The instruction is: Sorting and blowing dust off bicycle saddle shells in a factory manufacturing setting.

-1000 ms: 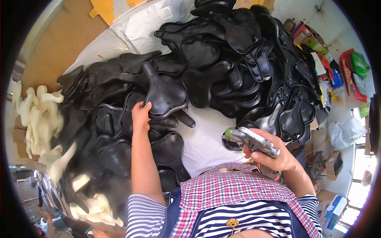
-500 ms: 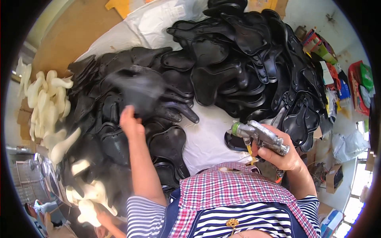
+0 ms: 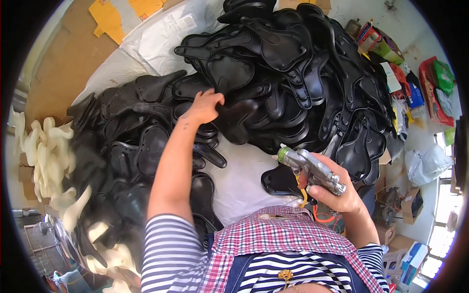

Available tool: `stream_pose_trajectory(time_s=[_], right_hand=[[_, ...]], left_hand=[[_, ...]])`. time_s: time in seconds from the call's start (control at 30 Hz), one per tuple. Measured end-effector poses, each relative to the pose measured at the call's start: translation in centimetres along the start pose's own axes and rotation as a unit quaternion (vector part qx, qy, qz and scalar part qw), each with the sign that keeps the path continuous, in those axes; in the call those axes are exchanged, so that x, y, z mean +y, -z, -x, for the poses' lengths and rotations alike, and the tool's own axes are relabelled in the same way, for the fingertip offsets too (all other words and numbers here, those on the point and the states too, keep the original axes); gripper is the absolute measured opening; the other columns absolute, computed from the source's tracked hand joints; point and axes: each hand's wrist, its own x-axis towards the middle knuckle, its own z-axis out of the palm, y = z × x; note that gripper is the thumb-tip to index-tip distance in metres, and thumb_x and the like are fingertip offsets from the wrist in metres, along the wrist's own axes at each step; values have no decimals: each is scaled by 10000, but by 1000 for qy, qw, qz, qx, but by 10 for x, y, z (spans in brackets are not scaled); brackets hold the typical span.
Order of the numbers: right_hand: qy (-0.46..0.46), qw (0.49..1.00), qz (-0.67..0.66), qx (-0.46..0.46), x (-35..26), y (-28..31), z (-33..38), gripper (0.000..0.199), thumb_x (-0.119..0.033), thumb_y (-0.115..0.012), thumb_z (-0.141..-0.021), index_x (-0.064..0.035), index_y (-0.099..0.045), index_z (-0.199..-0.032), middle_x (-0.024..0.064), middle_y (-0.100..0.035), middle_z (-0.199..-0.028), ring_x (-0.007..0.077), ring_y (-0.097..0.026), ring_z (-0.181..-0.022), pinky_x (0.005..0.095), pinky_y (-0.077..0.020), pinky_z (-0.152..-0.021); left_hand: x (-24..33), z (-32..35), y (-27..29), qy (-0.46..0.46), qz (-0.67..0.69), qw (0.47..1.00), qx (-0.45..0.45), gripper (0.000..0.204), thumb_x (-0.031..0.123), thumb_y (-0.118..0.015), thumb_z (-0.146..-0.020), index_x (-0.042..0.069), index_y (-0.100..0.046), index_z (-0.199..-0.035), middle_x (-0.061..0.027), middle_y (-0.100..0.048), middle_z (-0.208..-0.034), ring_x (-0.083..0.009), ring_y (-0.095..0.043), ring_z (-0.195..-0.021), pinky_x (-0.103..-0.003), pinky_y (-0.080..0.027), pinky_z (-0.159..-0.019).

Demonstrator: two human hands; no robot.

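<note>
My left hand point(image 3: 204, 107) reaches over the heap with its fingers curled on the edge of a black moulded piece point(image 3: 237, 119). That piece is flat, saddle-like and lobed, and looks slightly blurred; the fingertips are partly hidden. My right hand point(image 3: 337, 188) is wrapped round a metal spray gun point(image 3: 312, 168) with a green ring near its nozzle. The gun points to the left, above the white sheet point(image 3: 239, 171). A single black piece point(image 3: 279, 181) lies below the nozzle. Many similar glossy black pieces point(image 3: 283, 46) are heaped in front of me.
Cream-coloured pieces point(image 3: 49, 151) are piled at the left, with more at lower left. Brown cardboard point(image 3: 63, 63) lies at far left. At right are a clear plastic bag point(image 3: 430, 166), a red bag point(image 3: 432, 93) and boxes. An orange hose point(image 3: 320, 217) hangs below the gun.
My left hand has moved right and up, from the left heap to the piece near the middle. The blurred black piece beside it earlier has left it. The gun stays in my right hand.
</note>
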Motion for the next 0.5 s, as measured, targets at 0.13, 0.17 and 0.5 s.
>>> stream_pose_trajectory(time_s=[0.13, 0.17, 0.5], right_hand=[[-3, 998, 28, -55, -3, -7, 2, 594, -88, -694, -810, -20, -425, -1336, 86, -633, -971, 142, -617, -875, 280, -498, -767], [-4, 997, 45, -70, -1, -8, 0, 571, -81, -705, -797, -17, -457, -1308, 90, -635, -966, 141, -619, -851, 271, -490, -751], [83, 996, -1, -42, -49, -39, -18, 596, -43, -710, -780, -3, -453, -1316, 72, -623, -965, 121, -597, -848, 268, -489, -761]], left_hand=[[-40, 91, 25, 37, 271, 955, 118, 290, 36, -673, -736, 26, -602, -1016, -79, -664, -905, -180, -610, -791, -308, -481, -736], [-41, 111, 24, 102, 397, 899, 157, 288, 20, -658, -767, -1, -600, -1048, -66, -667, -939, -149, -609, -815, -280, -481, -747], [-60, 212, -28, 309, 593, 695, 267, 403, -2, -659, -816, -64, -542, -1197, -85, -628, -1099, -134, -589, -975, -252, -461, -867]])
